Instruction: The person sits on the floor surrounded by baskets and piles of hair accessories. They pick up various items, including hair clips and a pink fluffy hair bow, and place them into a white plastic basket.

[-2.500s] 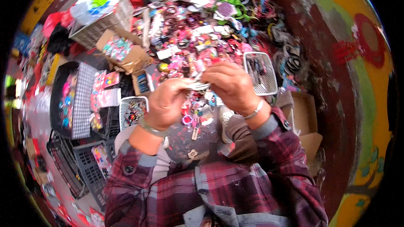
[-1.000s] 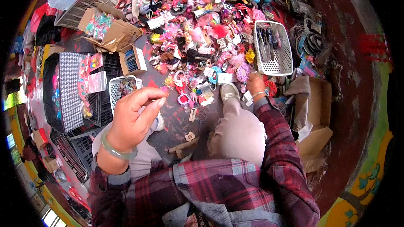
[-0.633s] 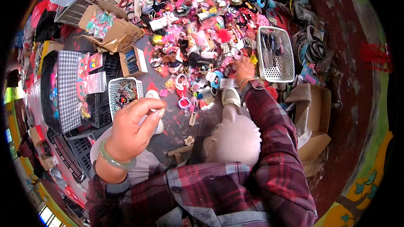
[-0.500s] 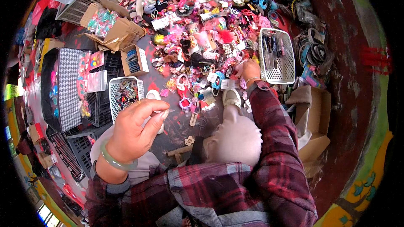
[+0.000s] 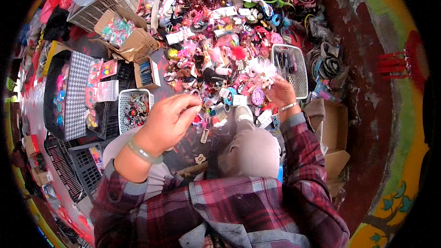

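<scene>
My right hand (image 5: 282, 93) is closed on a fluffy white-and-pink hair ornament (image 5: 262, 72), raised over the right side of a large pile of hair accessories (image 5: 209, 48). Its fingers are partly hidden behind the ornament. Over my lap, on the left, my left hand (image 5: 166, 121) has its thumb and fingers drawn together in a pinch; anything between them is too small to make out. A purple scrunchie (image 5: 257, 96) and a blue one (image 5: 228, 95) lie below the ornament, near my shoe (image 5: 243, 113).
A white basket (image 5: 302, 71) of dark items stands right of the pile. Another white basket (image 5: 123, 110) of small accessories sits left of my knees. Farther left are cardboard boxes (image 5: 133, 48) and black crates (image 5: 87, 167). An open carton (image 5: 336, 128) lies beside my right arm.
My right hand has come up from the pile with the fluffy ornament in it. My left hand has moved right and slightly inward, still pinched. The whole view has shifted a little.
</scene>
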{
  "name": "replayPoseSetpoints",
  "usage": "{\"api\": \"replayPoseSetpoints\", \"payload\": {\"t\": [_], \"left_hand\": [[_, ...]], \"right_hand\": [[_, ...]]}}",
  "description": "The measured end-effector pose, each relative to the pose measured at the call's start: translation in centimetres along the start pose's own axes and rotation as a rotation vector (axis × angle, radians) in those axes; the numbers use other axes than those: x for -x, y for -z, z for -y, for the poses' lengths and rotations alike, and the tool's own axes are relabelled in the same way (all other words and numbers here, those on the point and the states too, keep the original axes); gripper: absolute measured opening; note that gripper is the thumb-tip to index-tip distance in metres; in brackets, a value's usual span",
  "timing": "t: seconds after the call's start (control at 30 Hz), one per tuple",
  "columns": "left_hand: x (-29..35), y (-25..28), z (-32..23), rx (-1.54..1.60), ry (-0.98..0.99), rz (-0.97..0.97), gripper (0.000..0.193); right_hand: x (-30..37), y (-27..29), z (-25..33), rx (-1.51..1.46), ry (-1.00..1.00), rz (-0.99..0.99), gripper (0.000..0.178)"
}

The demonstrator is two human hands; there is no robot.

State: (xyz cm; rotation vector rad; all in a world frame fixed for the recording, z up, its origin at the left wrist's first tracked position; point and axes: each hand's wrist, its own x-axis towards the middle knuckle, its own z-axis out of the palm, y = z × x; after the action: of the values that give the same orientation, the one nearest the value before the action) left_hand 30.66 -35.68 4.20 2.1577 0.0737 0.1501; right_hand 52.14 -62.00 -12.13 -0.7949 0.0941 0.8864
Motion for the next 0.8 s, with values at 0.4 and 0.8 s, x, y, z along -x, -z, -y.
{"api": "replayPoseSetpoints", "payload": {"t": [0.4, 0.8], "left_hand": [[-3.5, -2.1, 0.8, 0.869, 0.028, -0.166, 0.071], [-2.4, 0.2, -1.0, 0.753, -0.177, -0.343, 0.033]], "right_hand": [[5.2, -18.8, 3.5, 0.153, 0.004, 0.339, 0.018], [5.7, -26.2, -0.8, 0.183, 0.082, 0.15, 0.005]]}}
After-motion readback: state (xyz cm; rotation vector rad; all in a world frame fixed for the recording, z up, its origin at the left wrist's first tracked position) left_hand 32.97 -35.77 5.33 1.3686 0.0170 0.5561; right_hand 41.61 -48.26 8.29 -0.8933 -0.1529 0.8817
